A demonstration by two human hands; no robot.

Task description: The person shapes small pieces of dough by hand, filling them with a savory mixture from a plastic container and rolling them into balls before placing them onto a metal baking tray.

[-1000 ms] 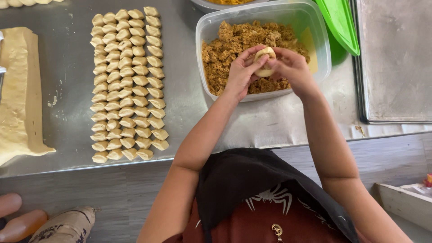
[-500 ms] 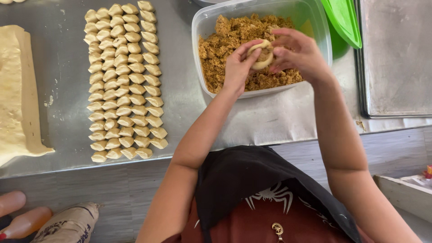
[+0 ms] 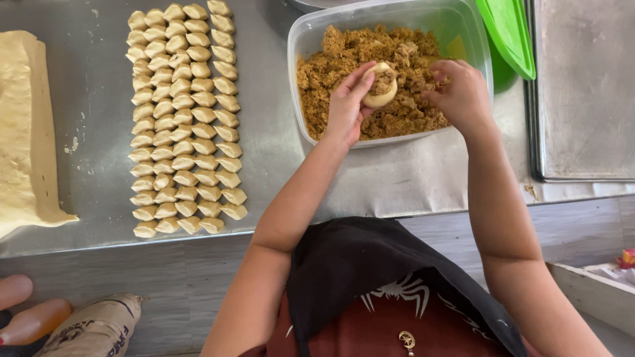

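Right hand (image 3: 461, 94) now off the dough cup (image 3: 381, 85), fingers curled in filling (image 3: 403, 112); left hand (image 3: 348, 106) cupping it.

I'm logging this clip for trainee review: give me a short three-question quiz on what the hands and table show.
1. True or false: the left hand holds a dough cup with brown filling in it.
2. Where are the right hand fingertips? A) in the clear tub of crumbly filling B) on the green lid C) on the dough slab
3. Fill in: the shaped pastries lie in ____ columns.

Key: 1 true; 2 A; 3 four.
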